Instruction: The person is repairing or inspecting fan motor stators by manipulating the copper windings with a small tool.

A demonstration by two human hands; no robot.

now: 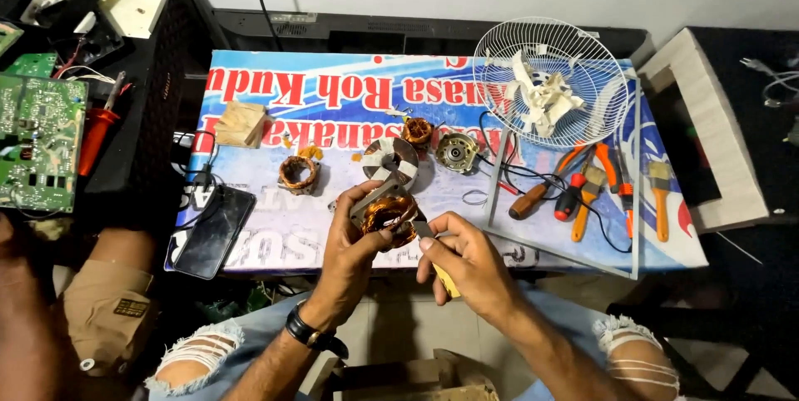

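My left hand (349,243) grips a small motor stator (387,211) with copper windings in a metal frame, held above the near edge of the table. My right hand (466,259) holds a yellow-handled tool (444,276) whose metal tip touches the stator's copper coil. A black watch sits on my left wrist. Both hands hover over the table's front edge, above my knees in torn jeans.
On the printed table cover (333,101) lie another copper stator (298,172), a white-taped coil (391,160), a rotor housing (456,151), a white fan guard (549,85), orange-handled pliers and screwdrivers (583,189), a phone (213,230). A circuit board (37,143) is at left. Another person's knee (100,301) is nearby.
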